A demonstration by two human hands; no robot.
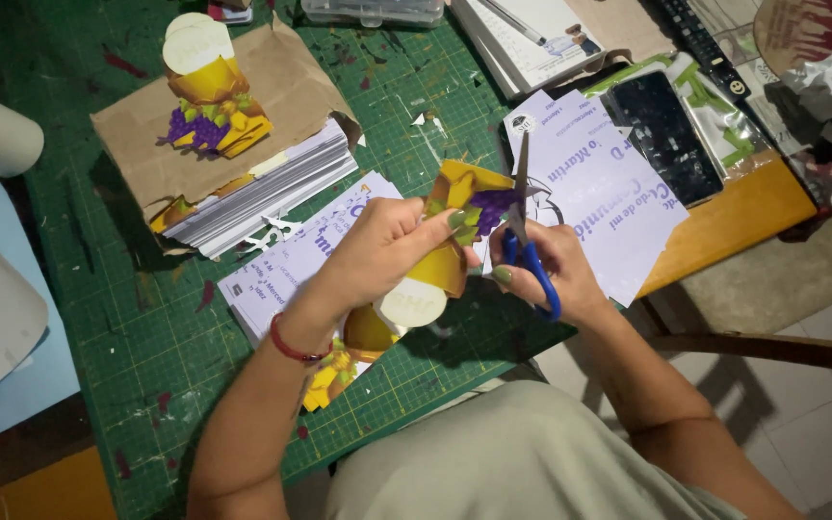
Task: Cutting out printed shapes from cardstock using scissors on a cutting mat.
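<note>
Head view: cutting in hand.
Left hand (pixel 387 246): grip pinching paper cutout (pixel 455 226).
Right hand (pixel 556 270): grip closed through blue scissors (pixel 529 252), beside cutout.
Next: steady trimming, judged.

We see blue-handled scissors (pixel 530 258), a yellow cutout (pixel 455 241) with purple grapes and green leaves, a green gridded cutting mat (pixel 127 318), and a red bracelet (pixel 293 349).
</note>
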